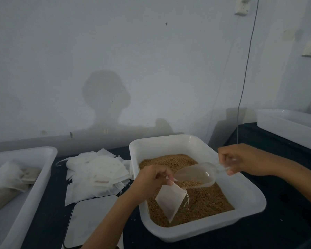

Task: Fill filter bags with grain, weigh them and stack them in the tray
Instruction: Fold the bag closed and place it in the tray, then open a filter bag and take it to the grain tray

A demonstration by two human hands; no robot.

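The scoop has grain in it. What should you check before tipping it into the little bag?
1. Scoop holds grain: ok.
2. Right hand has a grip on the scoop handle: ok.
3. Left hand holds the bag by its top: ok.
4. Bag mouth open wide: cannot tell.
5. Scoop lip at the bag mouth: ok.
6. Bag hangs over the grain tub, so spills land inside: ok.
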